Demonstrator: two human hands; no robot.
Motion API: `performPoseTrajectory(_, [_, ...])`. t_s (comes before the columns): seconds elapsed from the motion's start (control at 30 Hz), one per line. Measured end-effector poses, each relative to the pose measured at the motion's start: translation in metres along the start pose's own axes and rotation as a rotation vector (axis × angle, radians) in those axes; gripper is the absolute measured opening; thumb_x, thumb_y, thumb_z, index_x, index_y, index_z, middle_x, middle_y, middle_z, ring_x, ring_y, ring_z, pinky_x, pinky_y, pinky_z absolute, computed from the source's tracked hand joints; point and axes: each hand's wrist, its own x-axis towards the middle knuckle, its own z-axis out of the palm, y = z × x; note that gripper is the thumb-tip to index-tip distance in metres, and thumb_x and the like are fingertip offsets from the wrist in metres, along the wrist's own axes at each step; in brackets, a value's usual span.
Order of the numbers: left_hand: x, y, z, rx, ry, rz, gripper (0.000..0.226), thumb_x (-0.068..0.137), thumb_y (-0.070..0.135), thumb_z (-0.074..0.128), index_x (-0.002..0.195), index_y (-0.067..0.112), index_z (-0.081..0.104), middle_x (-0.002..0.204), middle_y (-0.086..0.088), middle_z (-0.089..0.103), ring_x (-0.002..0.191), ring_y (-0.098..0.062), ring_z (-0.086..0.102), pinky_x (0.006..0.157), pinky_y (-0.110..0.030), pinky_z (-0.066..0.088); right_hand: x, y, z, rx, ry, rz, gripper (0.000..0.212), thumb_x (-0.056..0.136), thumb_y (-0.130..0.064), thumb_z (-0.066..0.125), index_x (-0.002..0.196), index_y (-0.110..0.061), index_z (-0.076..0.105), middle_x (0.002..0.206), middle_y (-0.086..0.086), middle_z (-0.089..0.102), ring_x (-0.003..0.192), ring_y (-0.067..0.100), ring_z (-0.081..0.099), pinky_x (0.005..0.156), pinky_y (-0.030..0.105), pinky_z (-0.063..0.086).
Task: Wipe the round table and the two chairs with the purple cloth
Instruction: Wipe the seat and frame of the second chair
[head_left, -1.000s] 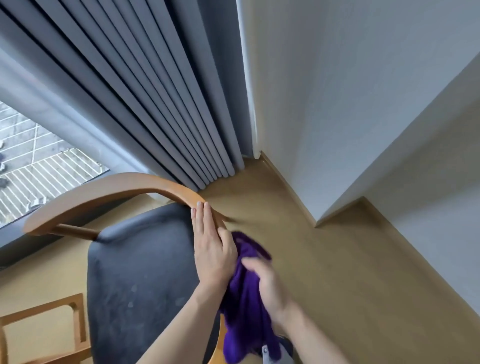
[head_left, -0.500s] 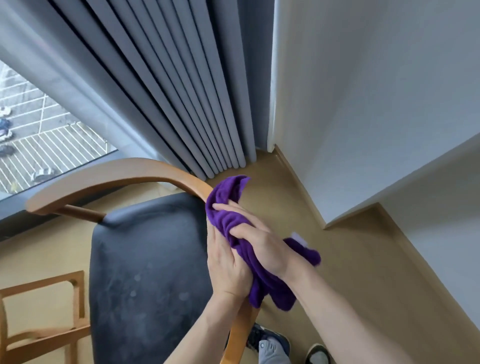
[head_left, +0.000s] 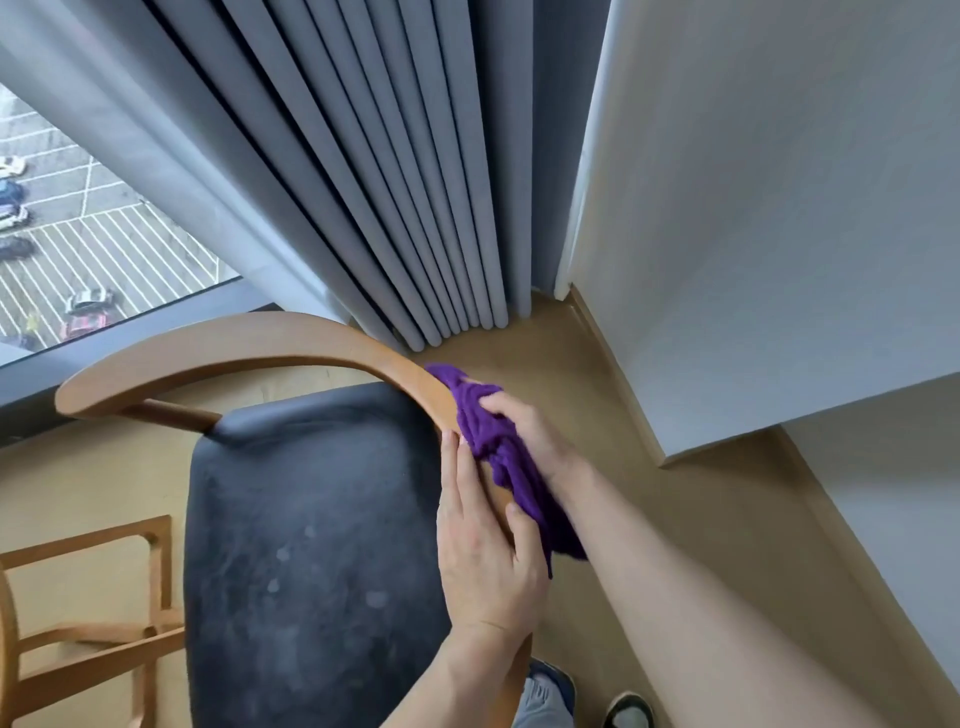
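Observation:
A chair with a curved wooden rail (head_left: 249, 340) and a dark padded seat (head_left: 311, 545) fills the lower middle. The purple cloth (head_left: 493, 441) is bunched against the outer right side of the rail. My right hand (head_left: 530, 431) grips the cloth there, fingers curled into it. My left hand (head_left: 483, 556) rests on the rail just below the cloth, its fingers straight along the inner edge and its thumb over the outer edge. A second chair's wooden frame (head_left: 83, 629) shows at the lower left. The round table is out of view.
Grey pleated curtains (head_left: 374, 182) hang right behind the chair, with a window (head_left: 78, 249) to their left. A white wall corner (head_left: 727, 260) juts out on the right over the wooden floor (head_left: 675, 519). My shoes (head_left: 628, 712) are at the bottom edge.
My right hand has carried the cloth up from low beside the rail, over my left hand, then onto the rail's outer side. My left hand stayed on the rail.

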Motion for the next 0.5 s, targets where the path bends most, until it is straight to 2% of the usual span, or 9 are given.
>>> performPoseTrajectory(0.03, [0.0, 0.001, 0.0, 0.014, -0.007, -0.008, 0.076, 0.089, 0.037, 0.035, 0.162, 0.026, 0.017, 0.17, 0.019, 0.005, 0.155, -0.005, 0.017, 0.111, -0.053, 0.043, -0.008, 0.016, -0.007, 0.056, 0.037, 0.018, 0.033, 0.097, -0.037, 0.053, 0.106, -0.011, 0.07, 0.101, 0.017, 0.06, 0.088, 0.029, 0.057, 0.085, 0.038, 0.048])
performPoseTrajectory(0.07, [0.0, 0.003, -0.001, 0.029, -0.015, -0.013, 0.076, 0.089, 0.038, 0.036, 0.162, 0.025, 0.018, 0.17, 0.019, 0.004, 0.155, -0.004, 0.017, 0.111, -0.052, 0.043, -0.018, 0.036, -0.015, 0.112, 0.058, 0.023, 0.038, 0.099, -0.038, 0.052, 0.113, -0.01, 0.074, 0.107, 0.019, 0.065, 0.096, 0.029, 0.063, 0.092, 0.037, 0.051])
performPoseTrajectory(0.13, [0.0, 0.006, -0.002, 0.05, -0.026, -0.016, 0.078, 0.088, 0.04, 0.037, 0.162, 0.025, 0.019, 0.17, 0.02, 0.003, 0.154, -0.003, 0.017, 0.111, -0.051, 0.044, -0.049, 0.072, -0.023, 0.158, 0.084, 0.004, 0.038, 0.1, -0.042, 0.052, 0.123, -0.021, 0.075, 0.125, 0.009, 0.072, 0.115, 0.021, 0.068, 0.097, 0.03, 0.054])
performPoseTrajectory(0.23, [0.0, 0.007, -0.003, 0.068, -0.021, -0.019, 0.078, 0.088, 0.04, 0.037, 0.162, 0.026, 0.017, 0.169, 0.021, 0.002, 0.154, -0.004, 0.02, 0.109, -0.05, 0.047, -0.079, 0.098, -0.019, 0.076, 0.06, 0.012, 0.05, 0.091, -0.057, 0.058, 0.127, -0.026, 0.072, 0.129, 0.007, 0.071, 0.123, 0.023, 0.065, 0.103, 0.037, 0.05])
performPoseTrajectory(0.3, [-0.001, 0.008, -0.002, 0.076, -0.014, -0.025, 0.075, 0.09, 0.04, 0.035, 0.162, 0.026, 0.017, 0.17, 0.02, 0.004, 0.153, -0.005, 0.022, 0.107, -0.049, 0.049, -0.077, 0.083, -0.018, 0.03, 0.044, -0.047, 0.046, 0.092, -0.05, 0.058, 0.124, -0.02, 0.072, 0.127, 0.007, 0.071, 0.122, 0.023, 0.064, 0.102, 0.035, 0.05])
performPoseTrajectory(0.37, [-0.001, 0.008, -0.002, 0.06, 0.0, -0.015, 0.072, 0.092, 0.039, 0.032, 0.162, 0.026, 0.019, 0.17, 0.019, 0.007, 0.153, -0.007, 0.025, 0.106, -0.05, 0.049, -0.062, 0.041, -0.009, -0.015, 0.034, -0.117, 0.029, 0.09, -0.037, 0.057, 0.101, -0.017, 0.074, 0.104, 0.006, 0.072, 0.098, 0.018, 0.065, 0.091, 0.028, 0.052])
performPoseTrajectory(0.4, [-0.001, 0.009, -0.002, 0.053, 0.005, -0.007, 0.071, 0.093, 0.039, 0.031, 0.162, 0.027, 0.019, 0.17, 0.018, 0.009, 0.152, -0.011, 0.028, 0.106, -0.05, 0.049, -0.05, 0.019, -0.001, -0.055, 0.0, -0.141, 0.022, 0.09, -0.028, 0.054, 0.096, -0.016, 0.072, 0.096, 0.007, 0.07, 0.091, 0.018, 0.062, 0.09, 0.025, 0.05])
performPoseTrajectory(0.43, [0.0, 0.01, -0.002, 0.055, 0.008, -0.004, 0.07, 0.095, 0.039, 0.031, 0.162, 0.028, 0.018, 0.169, 0.017, 0.011, 0.151, -0.014, 0.032, 0.106, -0.05, 0.049, -0.035, 0.004, 0.005, -0.078, -0.022, -0.168, 0.025, 0.092, -0.017, 0.051, 0.104, -0.012, 0.072, 0.102, 0.007, 0.071, 0.099, 0.019, 0.063, 0.096, 0.021, 0.047])
performPoseTrajectory(0.5, [0.0, 0.009, -0.002, 0.064, 0.009, -0.001, 0.069, 0.095, 0.042, 0.035, 0.161, 0.033, 0.017, 0.168, 0.017, 0.015, 0.148, -0.017, 0.037, 0.104, -0.049, 0.05, -0.017, -0.014, 0.007, -0.062, -0.084, -0.221, 0.04, 0.097, -0.005, 0.047, 0.133, -0.008, 0.065, 0.133, 0.003, 0.067, 0.13, 0.014, 0.057, 0.115, 0.023, 0.037])
